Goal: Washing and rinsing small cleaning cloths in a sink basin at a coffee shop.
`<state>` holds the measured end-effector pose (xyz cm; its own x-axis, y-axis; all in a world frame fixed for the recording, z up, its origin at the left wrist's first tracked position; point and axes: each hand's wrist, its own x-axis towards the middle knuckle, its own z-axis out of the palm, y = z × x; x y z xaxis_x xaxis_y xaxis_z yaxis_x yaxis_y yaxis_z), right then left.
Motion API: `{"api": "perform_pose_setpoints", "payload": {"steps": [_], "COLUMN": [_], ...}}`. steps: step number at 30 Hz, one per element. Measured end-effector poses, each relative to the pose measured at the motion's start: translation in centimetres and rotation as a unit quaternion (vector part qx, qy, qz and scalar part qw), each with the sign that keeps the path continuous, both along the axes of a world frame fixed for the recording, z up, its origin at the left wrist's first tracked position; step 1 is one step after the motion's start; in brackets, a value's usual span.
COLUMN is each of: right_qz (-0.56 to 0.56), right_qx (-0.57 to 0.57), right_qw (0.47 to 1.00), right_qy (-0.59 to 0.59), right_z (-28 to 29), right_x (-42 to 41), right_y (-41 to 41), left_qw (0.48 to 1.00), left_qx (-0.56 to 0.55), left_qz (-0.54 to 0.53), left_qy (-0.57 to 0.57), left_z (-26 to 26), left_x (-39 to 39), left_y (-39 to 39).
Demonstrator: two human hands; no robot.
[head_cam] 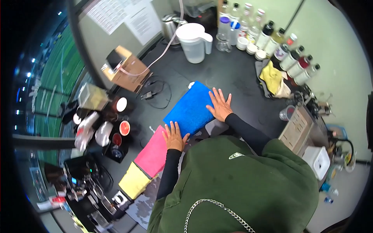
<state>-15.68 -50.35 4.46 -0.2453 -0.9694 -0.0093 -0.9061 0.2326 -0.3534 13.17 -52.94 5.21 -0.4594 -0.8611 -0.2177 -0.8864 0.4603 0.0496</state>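
A folded blue cloth (191,104) lies flat on the black countertop (233,72) in front of me. My left hand (174,137) rests palm down over its near left corner, fingers spread, beside a pink cloth (152,153). On the blue cloth's right edge lies my right hand (221,107), also palm down with the fingers apart. Neither hand grasps anything. Beyond the pink cloth, towards the lower left, a yellow cloth (134,180) continues the row along the counter's front edge.
A lidded plastic pitcher (193,43), an electric kettle (172,27) and several bottles (265,36) stand at the back. To the left are a cardboard box (128,71), a cable (148,95) and a coffee machine (87,186). Crumpled cloths (272,77) and a slotted tray (295,128) sit right.
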Motion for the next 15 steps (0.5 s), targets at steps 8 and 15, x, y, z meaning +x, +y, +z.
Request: {"api": "perform_pose_setpoints", "payload": {"steps": [8, 15], "right_qz": [-0.189, -0.185], "right_qx": [-0.075, -0.058], "right_qw": [0.976, 0.980], "right_qy": [-0.083, -0.040], "right_z": [-1.2, -1.1], "right_x": [-3.6, -1.1], "right_y": [4.6, 6.1], "left_qw": [1.000, 0.998], "left_qx": [0.009, 0.010], "left_qz": [-0.023, -0.058], "left_qy": [-0.017, -0.017], "left_z": [0.8, -0.1], "left_x": [-0.2, 0.0], "left_y": [0.0, -0.4]}}
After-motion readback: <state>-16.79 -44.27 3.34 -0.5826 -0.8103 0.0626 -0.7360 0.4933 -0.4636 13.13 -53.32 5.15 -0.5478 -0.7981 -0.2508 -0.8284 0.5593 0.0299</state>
